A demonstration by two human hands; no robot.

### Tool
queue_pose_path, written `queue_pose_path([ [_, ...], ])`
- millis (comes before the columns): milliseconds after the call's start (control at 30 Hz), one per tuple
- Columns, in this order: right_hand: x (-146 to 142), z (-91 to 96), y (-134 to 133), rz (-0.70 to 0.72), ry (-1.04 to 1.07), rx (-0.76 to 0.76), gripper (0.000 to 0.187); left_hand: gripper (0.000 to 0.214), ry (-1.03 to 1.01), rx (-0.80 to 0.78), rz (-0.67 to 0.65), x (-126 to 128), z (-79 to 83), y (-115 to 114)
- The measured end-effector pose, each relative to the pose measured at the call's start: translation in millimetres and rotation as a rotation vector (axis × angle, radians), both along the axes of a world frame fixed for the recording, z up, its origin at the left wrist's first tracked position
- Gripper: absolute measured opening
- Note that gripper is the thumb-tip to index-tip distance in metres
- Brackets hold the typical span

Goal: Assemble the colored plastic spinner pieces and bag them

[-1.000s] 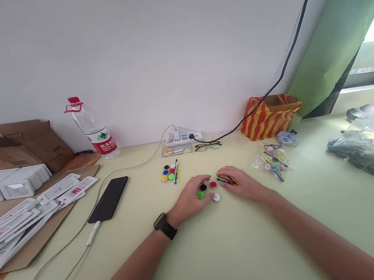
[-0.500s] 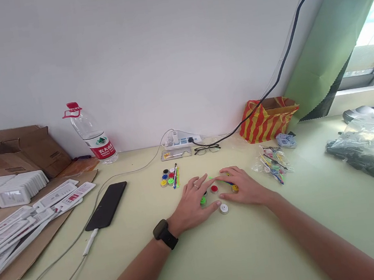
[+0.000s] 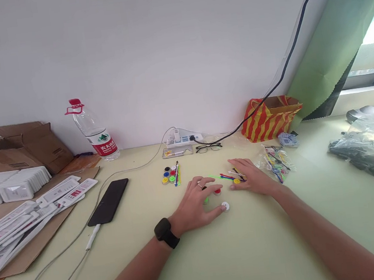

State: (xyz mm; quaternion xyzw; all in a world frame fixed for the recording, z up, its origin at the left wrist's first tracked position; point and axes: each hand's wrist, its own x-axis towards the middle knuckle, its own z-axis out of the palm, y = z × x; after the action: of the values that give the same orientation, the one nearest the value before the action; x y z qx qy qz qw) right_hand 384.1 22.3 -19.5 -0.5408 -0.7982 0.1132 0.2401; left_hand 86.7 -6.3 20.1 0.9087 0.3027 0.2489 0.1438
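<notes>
On a pale yellow-green tabletop (image 3: 249,246), near the middle: 5 small round plastic caps and a loose fan of slim, arrow-shaped plastic pointers (image 3: 226,177), all brightly coloured. Around the bare left hand (image 3: 194,205): a red round cap (image 3: 217,192) near the index fingertip, a green round cap (image 3: 206,201), a black round cap (image 3: 204,187), and a white round cap (image 3: 226,206) right at the thumb tip. Beside the thumb of the bare right hand (image 3: 250,178): a yellow round cap (image 3: 236,181), with pointers in blue, red, light green, white and black close by.

Left hand loosely arched, thumb and fingers well parted, free of any grasp. Right hand low over the pointers, thumb apart from fingers; impossible to tell about any hold beneath.

Mostly covered by the left fingers: the green and black caps. Tucked under the right hand: the pointers' right ends, with exact count hard to make out. Forearms cut off at the lower edge.

Pointers' long axes roughly left to right, slightly slanted, left ends farther from the person; red and blue arrowheads to the left. Farther back on the left, 6 matching caps (image 3: 168,174) in 2 columns, next to a bundle of pointers (image 3: 176,173) with long axes running away from the person.
</notes>
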Motion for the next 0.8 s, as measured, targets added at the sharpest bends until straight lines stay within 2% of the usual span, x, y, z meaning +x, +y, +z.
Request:
queue_pose_path([
  [167, -8, -1.3, 2, -0.042, 0.03, 0.096, 0.04, 0.035, 0.116, 0.067, -0.082, 5, 0.9, -9],
  [267, -21, 1.1, -4, 0.035, 0.098, 0.07, 0.027, 0.029, 0.137, 0.076, -0.104, 7, -1.1, -12],
  [400, -36, 2.7, -12, 0.212, 0.178, 0.013, 0.039, 0.027, 0.117, 0.049, -0.16, 6, -0.8, -13],
  [500, -35, 3.7, -12, 0.165, 0.218, 0.083, 0.043, 0.03, 0.063, 0.029, -0.15, 5, 0.5, -12],
  [633, -29, 8.5, -9, 0.036, 0.179, 0.131, 0.029, 0.031, 0.031, 0.021, -0.002, 2, -0.3, -6],
  [733, -32, 11.6, -13, 0.088, 0.097, 0.071, 0.03, 0.036, 0.044, 0.017, 0.075, 0, -3.3, 0],
  [800, -37, 11.3, -16, 0.129, 0.036, 0.044, 0.041, 0.039, 0.061, 0.013, 0.087, -2, -6.2, 2],
])
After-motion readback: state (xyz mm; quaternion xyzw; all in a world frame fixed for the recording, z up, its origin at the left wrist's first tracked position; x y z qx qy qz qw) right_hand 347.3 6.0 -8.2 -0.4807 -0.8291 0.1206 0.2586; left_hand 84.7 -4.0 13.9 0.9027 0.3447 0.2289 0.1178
